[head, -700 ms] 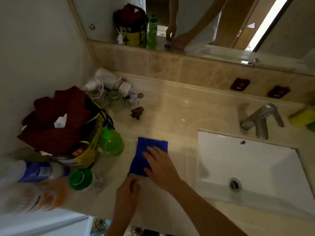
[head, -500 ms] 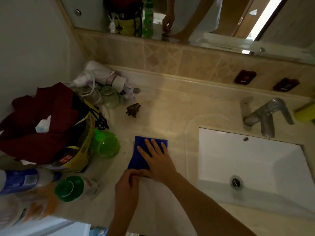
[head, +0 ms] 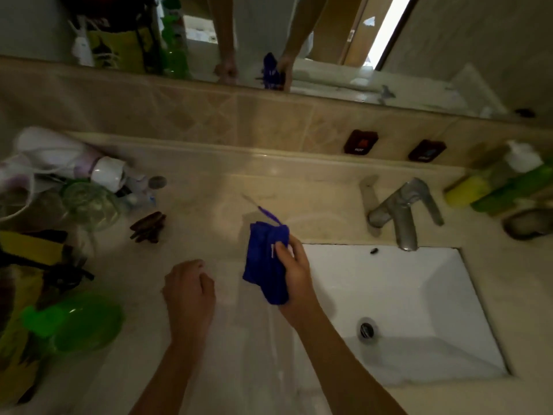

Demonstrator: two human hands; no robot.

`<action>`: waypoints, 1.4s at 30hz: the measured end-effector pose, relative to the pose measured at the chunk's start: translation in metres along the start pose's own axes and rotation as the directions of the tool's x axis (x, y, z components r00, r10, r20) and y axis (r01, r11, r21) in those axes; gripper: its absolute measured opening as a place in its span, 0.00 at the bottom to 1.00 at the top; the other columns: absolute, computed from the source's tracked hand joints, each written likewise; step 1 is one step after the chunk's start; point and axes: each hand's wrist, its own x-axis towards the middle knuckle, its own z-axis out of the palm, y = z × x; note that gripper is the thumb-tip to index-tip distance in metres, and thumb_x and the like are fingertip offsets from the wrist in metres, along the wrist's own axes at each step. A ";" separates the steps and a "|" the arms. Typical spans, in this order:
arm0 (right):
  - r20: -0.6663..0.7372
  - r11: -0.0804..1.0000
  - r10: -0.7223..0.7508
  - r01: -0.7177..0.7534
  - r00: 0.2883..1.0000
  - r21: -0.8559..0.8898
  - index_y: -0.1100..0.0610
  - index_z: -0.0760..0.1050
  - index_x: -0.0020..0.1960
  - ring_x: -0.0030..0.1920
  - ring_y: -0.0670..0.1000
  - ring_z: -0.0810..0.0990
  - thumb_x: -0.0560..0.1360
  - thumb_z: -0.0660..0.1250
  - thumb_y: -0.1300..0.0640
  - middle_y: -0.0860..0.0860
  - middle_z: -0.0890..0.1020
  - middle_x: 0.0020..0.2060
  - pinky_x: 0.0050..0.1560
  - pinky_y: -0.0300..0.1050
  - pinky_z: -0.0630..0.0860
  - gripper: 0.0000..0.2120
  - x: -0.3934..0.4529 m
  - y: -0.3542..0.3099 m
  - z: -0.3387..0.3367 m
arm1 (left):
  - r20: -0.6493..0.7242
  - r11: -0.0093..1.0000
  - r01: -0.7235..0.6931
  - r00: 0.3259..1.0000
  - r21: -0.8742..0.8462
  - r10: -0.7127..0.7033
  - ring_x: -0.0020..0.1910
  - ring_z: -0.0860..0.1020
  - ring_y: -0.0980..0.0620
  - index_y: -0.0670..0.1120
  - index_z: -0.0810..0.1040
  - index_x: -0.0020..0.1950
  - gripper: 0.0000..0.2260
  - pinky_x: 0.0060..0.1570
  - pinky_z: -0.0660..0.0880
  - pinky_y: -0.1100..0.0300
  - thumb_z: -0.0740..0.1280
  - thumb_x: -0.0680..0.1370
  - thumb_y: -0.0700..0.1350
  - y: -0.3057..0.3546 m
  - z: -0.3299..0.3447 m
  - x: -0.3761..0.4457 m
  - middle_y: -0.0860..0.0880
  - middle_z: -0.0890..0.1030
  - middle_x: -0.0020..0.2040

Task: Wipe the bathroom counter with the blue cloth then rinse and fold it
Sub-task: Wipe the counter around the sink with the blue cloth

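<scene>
- The soft blue cloth [head: 266, 262] hangs bunched in the right hand [head: 294, 266], lifted off the shiny beige stone counter [head: 209, 205], just beside the left edge of the white square sink [head: 404, 310].
- The right hand squeezes the cloth tight. The left hand [head: 188, 292] is loosely curled and holds nothing.
- The cloth's thin loop [head: 269, 215] could catch the grey metal tap [head: 401, 214] if it swings that way.
- The sink side is open. The left side is crowded by a green plastic bottle [head: 77, 322] and a brown hair clip [head: 148, 227].
</scene>
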 end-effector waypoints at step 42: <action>0.508 -0.054 -0.142 0.506 0.849 -0.861 0.53 0.78 0.66 0.71 0.54 0.71 0.79 0.61 0.68 0.51 0.73 0.71 0.73 0.41 0.65 0.19 0.165 -0.082 -0.080 | 0.089 0.933 -0.278 0.960 0.230 0.264 0.70 0.67 0.39 0.42 0.73 0.63 0.17 0.68 0.63 0.44 0.58 0.78 0.47 0.018 0.050 0.030 0.40 0.71 0.69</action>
